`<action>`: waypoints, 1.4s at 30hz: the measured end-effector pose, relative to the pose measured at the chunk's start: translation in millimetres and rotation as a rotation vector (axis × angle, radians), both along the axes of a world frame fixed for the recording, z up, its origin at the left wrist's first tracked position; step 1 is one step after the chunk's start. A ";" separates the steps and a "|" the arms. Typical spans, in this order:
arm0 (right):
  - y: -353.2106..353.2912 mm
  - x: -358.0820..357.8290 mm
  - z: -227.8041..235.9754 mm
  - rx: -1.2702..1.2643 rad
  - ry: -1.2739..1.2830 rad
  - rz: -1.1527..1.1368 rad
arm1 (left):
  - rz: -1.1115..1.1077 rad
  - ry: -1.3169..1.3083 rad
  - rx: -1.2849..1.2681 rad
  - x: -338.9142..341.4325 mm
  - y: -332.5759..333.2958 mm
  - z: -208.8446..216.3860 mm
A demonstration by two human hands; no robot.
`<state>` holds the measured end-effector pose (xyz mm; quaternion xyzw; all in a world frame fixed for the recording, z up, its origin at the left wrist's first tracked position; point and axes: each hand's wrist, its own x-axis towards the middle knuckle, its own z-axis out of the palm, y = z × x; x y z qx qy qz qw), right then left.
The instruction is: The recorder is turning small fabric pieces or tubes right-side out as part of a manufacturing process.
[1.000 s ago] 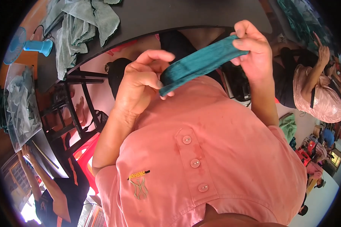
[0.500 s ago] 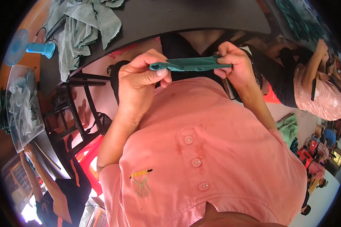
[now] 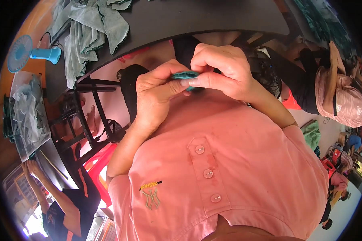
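Observation:
A dark green piece of cloth [image 3: 184,75], now bunched small, is pinched in front of my chest. My left hand [image 3: 157,90] grips it between thumb and fingers. Against its other side, my right hand [image 3: 225,70] is closed with the thumb tip meeting the left thumb. Most of the cloth is hidden behind my fingers. Both hands hang over my lap, short of the edge of the dark table [image 3: 205,16].
Grey-green cloth pieces [image 3: 94,32] lie on the table's left, some draping over its edge. Beside them is a blue fan [image 3: 46,54]. A black metal frame [image 3: 88,108] stands at lower left. Co-workers sit on both sides, one in a patterned top [image 3: 342,98].
The green cloth was stretched flat between my hands and is now gathered up small. My right hand has moved left to meet my left hand, which shifted slightly right.

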<state>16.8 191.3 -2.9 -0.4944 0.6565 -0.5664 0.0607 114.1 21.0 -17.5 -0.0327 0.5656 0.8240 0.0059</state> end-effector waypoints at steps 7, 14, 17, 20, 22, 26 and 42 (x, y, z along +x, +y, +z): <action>0.1 -2.2 -9.3 -0.014 -0.106 -0.034 | 0.104 0.032 -0.243 -0.4 6.9 0.0; 2.0 -7.2 -0.9 0.115 -0.108 -0.010 | -0.012 0.264 -0.605 -8.2 -17.2 12.3; -4.2 -10.6 -12.5 0.022 -0.272 0.090 | 0.008 0.120 -0.275 -8.3 -11.0 25.4; 2.8 -15.9 -28.8 0.185 -0.296 0.160 | 0.021 0.164 -0.276 -9.5 -13.2 35.5; 7.7 -14.3 -28.7 0.218 -0.409 0.233 | 0.007 0.199 -0.303 -11.0 -16.0 43.4; 12.4 -13.2 -31.6 0.203 -0.609 0.262 | -0.002 0.438 -0.833 -28.6 -17.7 53.3; 43.7 -148.4 72.7 -0.130 0.671 -0.475 | 0.215 0.563 -0.831 -168.1 -65.1 116.8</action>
